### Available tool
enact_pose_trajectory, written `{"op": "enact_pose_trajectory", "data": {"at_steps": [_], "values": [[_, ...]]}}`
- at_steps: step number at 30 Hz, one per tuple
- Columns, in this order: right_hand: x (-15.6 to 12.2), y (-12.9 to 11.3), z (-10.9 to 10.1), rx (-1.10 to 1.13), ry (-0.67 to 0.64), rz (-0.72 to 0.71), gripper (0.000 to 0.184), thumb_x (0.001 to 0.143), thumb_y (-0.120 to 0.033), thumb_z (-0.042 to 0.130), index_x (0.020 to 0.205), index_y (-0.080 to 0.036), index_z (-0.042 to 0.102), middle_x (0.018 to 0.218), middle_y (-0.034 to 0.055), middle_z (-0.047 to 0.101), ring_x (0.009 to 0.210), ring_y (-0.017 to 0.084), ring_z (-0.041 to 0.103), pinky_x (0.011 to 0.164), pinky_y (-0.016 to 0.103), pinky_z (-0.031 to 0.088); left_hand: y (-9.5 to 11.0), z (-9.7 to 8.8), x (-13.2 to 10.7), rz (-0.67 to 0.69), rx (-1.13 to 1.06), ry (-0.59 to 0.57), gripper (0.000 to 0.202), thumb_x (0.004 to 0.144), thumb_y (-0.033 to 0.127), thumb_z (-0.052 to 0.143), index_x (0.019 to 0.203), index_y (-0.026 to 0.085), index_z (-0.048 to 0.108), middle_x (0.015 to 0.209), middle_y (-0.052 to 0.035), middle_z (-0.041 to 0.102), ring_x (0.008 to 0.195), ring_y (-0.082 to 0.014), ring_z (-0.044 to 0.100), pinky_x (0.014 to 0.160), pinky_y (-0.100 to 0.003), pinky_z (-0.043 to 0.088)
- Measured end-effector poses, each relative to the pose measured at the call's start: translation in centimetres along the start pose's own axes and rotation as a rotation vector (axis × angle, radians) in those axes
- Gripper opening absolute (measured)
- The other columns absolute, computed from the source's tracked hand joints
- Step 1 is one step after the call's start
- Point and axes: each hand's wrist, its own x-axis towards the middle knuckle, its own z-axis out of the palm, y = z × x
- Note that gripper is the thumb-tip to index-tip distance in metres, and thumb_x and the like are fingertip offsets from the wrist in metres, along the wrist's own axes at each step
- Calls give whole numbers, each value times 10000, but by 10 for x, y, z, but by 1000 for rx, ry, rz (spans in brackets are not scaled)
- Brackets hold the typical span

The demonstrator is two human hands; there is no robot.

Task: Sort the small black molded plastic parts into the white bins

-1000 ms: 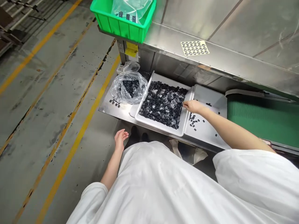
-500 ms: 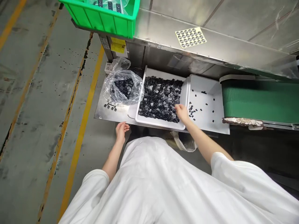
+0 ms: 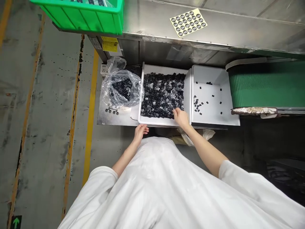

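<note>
A white tray [image 3: 164,121] holds a thick layer of small flat black pieces [image 3: 162,95], some showing pale marks. Over the front right part of that layer is my right hand [image 3: 181,117], its fingers closed and pointing down at the pieces. Whatever they grip is hidden. By the front edge of the tray, at the table's edge, my left hand [image 3: 140,132] is held with its fingers loosely stretched to the right and no object visible in them. Next to the tray on the right, a second white tray [image 3: 212,117] has scattered black pieces [image 3: 197,104] in it.
Left of the trays sits a clear plastic bag [image 3: 133,95] of black pieces, with black parts on a sprue [image 3: 111,110] before it. A green conveyor belt [image 3: 267,86] is at right. On the ledge above are a green crate [image 3: 83,16] and a sticker sheet [image 3: 188,22].
My left hand has moved right, toward the front of the tray. My right hand has shifted slightly left over the black pieces, fingers still closed. The head view has turned a little.
</note>
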Motion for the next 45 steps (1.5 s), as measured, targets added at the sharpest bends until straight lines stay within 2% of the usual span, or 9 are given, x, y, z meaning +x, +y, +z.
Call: {"op": "enact_pose_trajectory", "data": {"at_steps": [4, 9, 13, 19, 24, 30, 38, 42, 45], "values": [[-2, 1, -3, -11, -51, -67, 342, 1104, -338, 369, 1115, -169, 666, 940, 145, 748, 860, 293, 696, 672, 318, 393, 6, -8, 6, -20, -10, -2, 184, 835, 315, 710, 847, 139, 659, 783, -65, 714, 670, -149, 676, 626, -260, 516], [-4, 4, -4, -18, 70, -91, 429, 1133, -341, 228, 1198, -171, 616, 1008, 142, 740, 884, 280, 682, 678, 311, 374, 10, -8, 12, -39, -17, -32, 200, 831, 322, 728, 829, 148, 630, 818, -84, 731, 696, -165, 690, 654, -281, 536], [-7, 7, -6, -44, -13, -149, 298, 1095, -340, 386, 1046, -190, 639, 893, 108, 729, 789, 259, 659, 634, 303, 334, 14, -13, 13, -59, -6, -64, 200, 834, 323, 729, 854, 142, 646, 838, -94, 740, 713, -170, 698, 671, -287, 546], [-20, 15, -20, 92, 414, -351, 502, 1143, -394, 223, 907, -200, 621, 842, 99, 668, 785, 235, 590, 715, 316, 374, 24, -19, 19, -59, 24, -40, 194, 833, 301, 741, 876, 137, 648, 802, -91, 738, 686, -163, 694, 652, -274, 543], [-34, 17, -21, 252, 562, -400, 494, 1146, -415, 245, 994, -198, 662, 833, 96, 670, 783, 241, 601, 737, 326, 427, 28, -20, 22, -57, 53, -51, 235, 829, 320, 766, 909, 134, 647, 792, -89, 738, 676, -160, 697, 630, -259, 544], [-55, 28, -16, 525, 706, -278, 446, 1122, -430, 288, 1032, -201, 660, 895, 125, 713, 805, 252, 662, 767, 354, 491, 29, -25, 22, -49, 109, -29, 249, 841, 332, 756, 927, 131, 636, 812, -89, 744, 687, -162, 710, 640, -261, 561], [-89, 52, 9, 982, 916, -197, 325, 1114, -434, 407, 935, -228, 583, 680, 6, 662, 592, 181, 639, 650, 287, 499, 30, -23, 22, -79, 179, 106, 211, 910, 310, 679, 969, 132, 582, 800, -90, 746, 673, -176, 726, 625, -269, 579], [-99, 87, 42, 1138, 980, 100, 391, 1113, -516, 386, 884, -236, 534, 690, 15, 642, 620, 184, 638, 689, 298, 533, 37, -20, 16, -101, 236, 159, 166, 958, 291, 620, 1007, 140, 569, 790, -80, 742, 671, -171, 729, 625, -262, 586], [-104, 136, 90, 1076, 972, 455, 384, 1108, -504, 358, 965, -214, 566, 735, 40, 656, 688, 207, 658, 766, 333, 546, 41, -17, 13, -109, 283, 189, 156, 980, 295, 591, 1034, 152, 563, 776, -65, 735, 662, -168, 727, 619, -255, 583]]}}
